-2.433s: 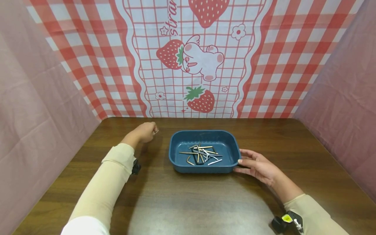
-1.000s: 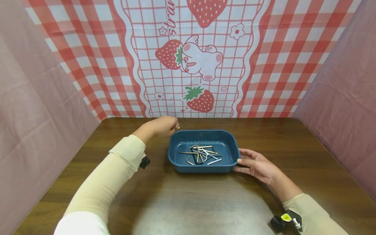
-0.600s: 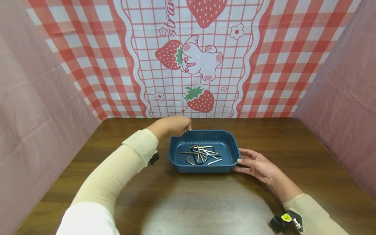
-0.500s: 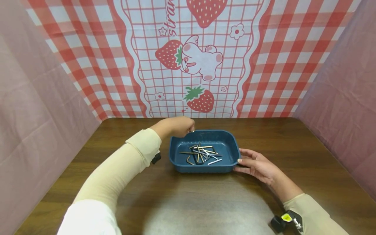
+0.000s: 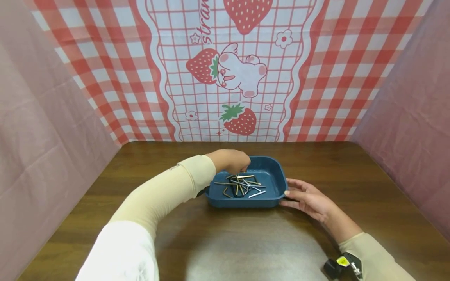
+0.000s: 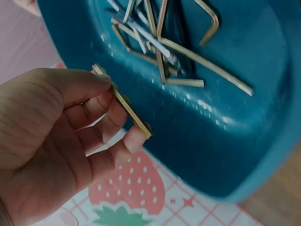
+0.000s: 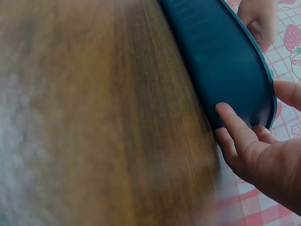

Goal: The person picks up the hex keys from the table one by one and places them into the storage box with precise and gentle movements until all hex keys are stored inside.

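My left hand (image 5: 234,160) is over the left rear part of a blue tray (image 5: 246,203). Its thumb and fingers pinch a gold-coloured hex key (image 6: 129,110), clearest in the left wrist view. Below it, a loose pile of gold and silver hex keys (image 5: 257,194) lies on the tray floor, with a black rectangular piece partly under them. My right hand (image 5: 309,201) holds the tray at its right end. In the right wrist view its thumb is at the rim and its fingertips (image 7: 223,109) rest against the outer wall.
The tray stands on a brown wooden table (image 5: 246,242). Behind the table hangs a red and white checked cloth (image 5: 323,78) with strawberry prints. Pink cloth (image 5: 408,101) closes off both sides. A dark wrist camera (image 5: 334,268) is strapped to the right forearm.
My left hand has moved right from the table left of the tray, across the rim and lower over the pile, with the hex key in its fingers. Right hand and tray have stayed put.
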Demonstrator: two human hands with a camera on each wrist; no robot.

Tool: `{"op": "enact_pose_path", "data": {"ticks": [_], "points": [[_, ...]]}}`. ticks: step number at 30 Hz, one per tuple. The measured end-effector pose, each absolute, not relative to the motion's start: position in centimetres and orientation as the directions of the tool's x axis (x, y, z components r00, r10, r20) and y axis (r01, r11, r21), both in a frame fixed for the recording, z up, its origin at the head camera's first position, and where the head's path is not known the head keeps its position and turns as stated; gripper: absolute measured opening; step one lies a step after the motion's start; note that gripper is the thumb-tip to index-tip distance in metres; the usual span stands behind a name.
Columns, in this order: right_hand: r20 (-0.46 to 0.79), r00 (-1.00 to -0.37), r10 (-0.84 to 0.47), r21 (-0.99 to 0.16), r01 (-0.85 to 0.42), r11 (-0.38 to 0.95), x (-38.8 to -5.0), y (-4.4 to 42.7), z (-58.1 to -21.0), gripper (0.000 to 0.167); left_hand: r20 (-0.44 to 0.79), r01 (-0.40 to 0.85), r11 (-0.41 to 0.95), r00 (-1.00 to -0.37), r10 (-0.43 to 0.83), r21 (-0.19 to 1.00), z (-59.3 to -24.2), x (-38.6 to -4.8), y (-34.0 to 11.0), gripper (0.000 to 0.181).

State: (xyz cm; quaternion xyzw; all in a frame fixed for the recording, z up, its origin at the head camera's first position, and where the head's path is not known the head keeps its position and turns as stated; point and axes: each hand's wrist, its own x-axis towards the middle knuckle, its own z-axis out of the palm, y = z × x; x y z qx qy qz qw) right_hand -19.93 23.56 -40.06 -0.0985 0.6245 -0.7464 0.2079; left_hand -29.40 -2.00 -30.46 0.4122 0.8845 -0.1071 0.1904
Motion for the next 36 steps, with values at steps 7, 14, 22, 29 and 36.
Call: {"op": "enact_pose_path", "data": {"ticks": [7, 14, 22, 29, 36], "points": [[-0.11, -0.893, -0.436, -0.973, 0.187, -0.137, -20.0, 23.5, -40.0, 0.071, -0.427, 0.764, 0.644, -0.592, 0.684, -0.029, -31.5, -29.6, -1.0, 0.018], [-0.109, -0.893, -0.436, -0.975, 0.182, -0.13, -20.0, 23.5, -39.8, 0.071, -0.422, 0.735, 0.677, -0.608, 0.673, 0.021, -32.4, -30.5, -0.7, 0.019], [-0.124, -0.892, -0.435, -0.973, 0.195, -0.123, -19.9, 23.6, -39.7, 0.071, -0.462, 0.742, 0.668, -0.575, 0.676, 0.054, -32.8, -30.6, 0.1, 0.021], [-0.13, -0.89, -0.438, -0.974, 0.198, -0.113, -19.9, 23.7, -39.7, 0.071, -0.472, 0.769, 0.638, -0.548, 0.69, 0.041, -32.4, -30.4, 0.4, 0.027], [-0.135, -0.888, -0.439, -0.972, 0.204, -0.113, -19.9, 23.8, -39.7, 0.071, -0.415, 0.773, 0.632, -0.557, 0.719, 0.058, -31.6, -30.4, 0.3, 0.028]]}}
